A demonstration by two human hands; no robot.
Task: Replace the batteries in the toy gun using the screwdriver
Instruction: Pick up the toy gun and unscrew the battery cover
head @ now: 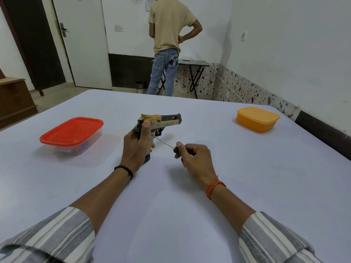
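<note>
The left hand [135, 147] grips the toy gun [158, 123] upright on the table [171, 196], hiding most of its grip. The right hand [193, 158] curls around the screwdriver [164, 142], covering most of the handle; its tip meets the gun's grip.

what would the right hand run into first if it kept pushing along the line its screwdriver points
The right hand holds the thin metal-shafted screwdriver, aimed up-left at the yellow and black plastic toy gun. The tip already seems to sit on the grip, near the trigger, so the gun comes first, with the left hand behind it.
</note>
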